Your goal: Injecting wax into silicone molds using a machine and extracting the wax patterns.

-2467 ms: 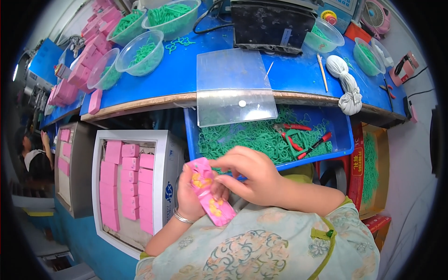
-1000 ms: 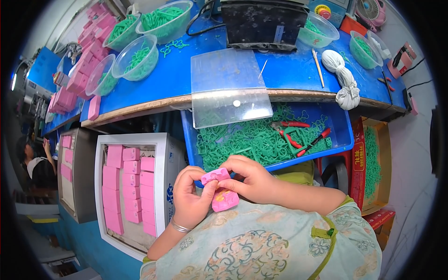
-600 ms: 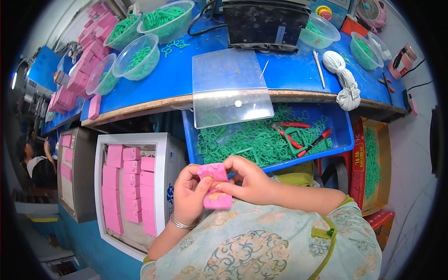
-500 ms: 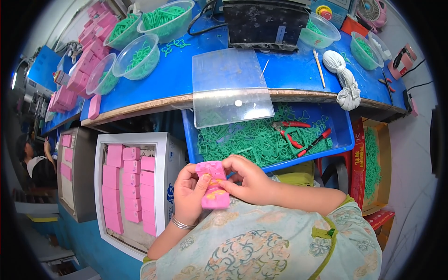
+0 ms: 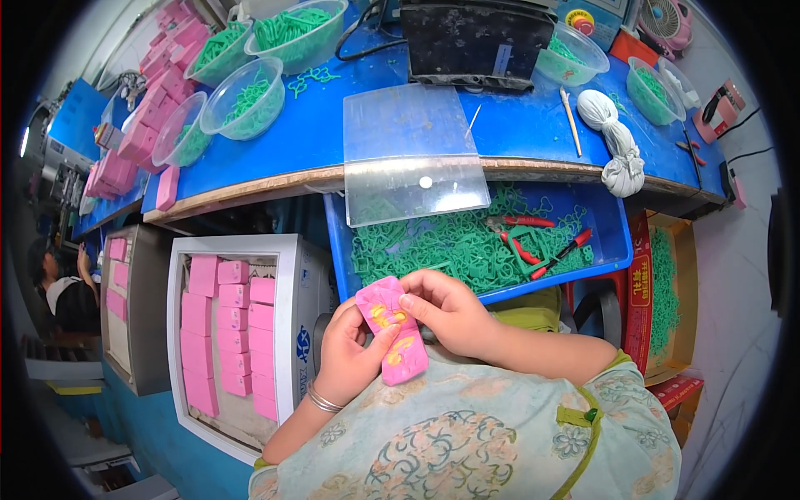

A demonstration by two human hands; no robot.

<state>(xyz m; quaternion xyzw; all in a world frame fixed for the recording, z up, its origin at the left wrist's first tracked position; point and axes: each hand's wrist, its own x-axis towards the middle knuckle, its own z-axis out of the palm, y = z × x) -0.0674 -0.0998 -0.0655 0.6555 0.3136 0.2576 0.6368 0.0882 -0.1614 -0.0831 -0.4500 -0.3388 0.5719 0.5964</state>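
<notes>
The hands are bare. Just below the left hand [image 5: 348, 352], some thin silver bangles [image 5: 323, 400] go around the wrist. Lower than the hands there is a pale green garment [image 5: 521, 387], printed with peach and grey flowers and one large round pattern [image 5: 446, 462] of dark curls. Below and to the right of the right hand [image 5: 450, 312], an olive trim [image 5: 588, 454] curves downward, beside a cloth tab [image 5: 570, 417] with a small dark green button [image 5: 590, 413].
</notes>
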